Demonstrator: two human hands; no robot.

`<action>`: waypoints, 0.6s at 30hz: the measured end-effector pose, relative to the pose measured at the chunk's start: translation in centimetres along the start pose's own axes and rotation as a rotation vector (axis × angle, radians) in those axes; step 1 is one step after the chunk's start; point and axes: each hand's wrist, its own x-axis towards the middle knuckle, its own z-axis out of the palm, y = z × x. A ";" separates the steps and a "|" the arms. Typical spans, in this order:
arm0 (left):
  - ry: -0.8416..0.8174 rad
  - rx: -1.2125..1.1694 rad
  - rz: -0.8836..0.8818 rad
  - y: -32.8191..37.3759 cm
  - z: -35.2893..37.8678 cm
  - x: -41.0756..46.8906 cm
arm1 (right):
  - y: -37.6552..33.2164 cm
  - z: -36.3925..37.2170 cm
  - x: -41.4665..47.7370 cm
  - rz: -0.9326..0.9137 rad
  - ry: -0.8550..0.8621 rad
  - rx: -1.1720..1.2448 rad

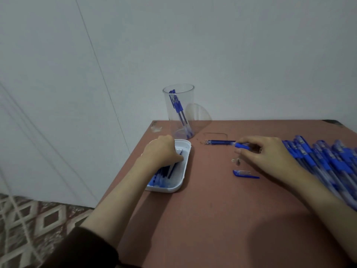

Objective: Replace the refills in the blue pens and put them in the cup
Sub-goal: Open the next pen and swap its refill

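My left hand (163, 151) reaches into a white tray (186, 149) of blue refills (164, 176), its fingers curled down among them; what they pinch is hidden. My right hand (270, 153) holds a blue pen barrel (242, 145) at the grip. Loose dark refills (220, 141) lie just left of it. A blue pen cap (244, 174) and a small clear tip piece (236, 161) lie below that hand. A clear cup (179, 111) with blue pens inside stands at the table's far edge.
A large heap of blue pens (328, 163) covers the table's right side. The brown table (222, 209) has its left edge beside the tray, with patterned floor (38, 225) below. A wall stands close behind the cup.
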 end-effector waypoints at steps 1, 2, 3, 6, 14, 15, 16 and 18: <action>0.011 -0.072 -0.019 -0.1 0.0 0.0 | -0.1 0.0 0.0 -0.001 0.001 0.002; 0.028 -0.157 -0.034 -0.3 -0.2 0.0 | -0.2 -0.1 -0.1 -0.005 0.002 0.005; 0.052 -0.253 -0.035 -0.5 -0.4 0.1 | -0.3 -0.1 -0.1 -0.007 0.002 0.009; 0.103 -0.659 -0.027 -0.6 -1.4 -0.3 | -0.5 -0.2 -0.2 -0.004 0.002 0.023; 0.100 -1.548 0.085 4.4 -2.0 0.5 | -0.5 -0.5 -0.1 -0.005 0.041 0.017; 0.121 -1.625 0.091 5.6 -1.5 0.6 | -0.4 -0.6 -0.1 -0.004 0.049 0.015; 0.158 -1.699 0.083 6.6 -0.9 0.9 | -0.5 -0.7 -0.1 -0.002 0.059 0.014; 0.244 -1.845 0.035 8.4 0.4 1.3 | -0.5 -0.8 0.0 0.014 0.084 0.010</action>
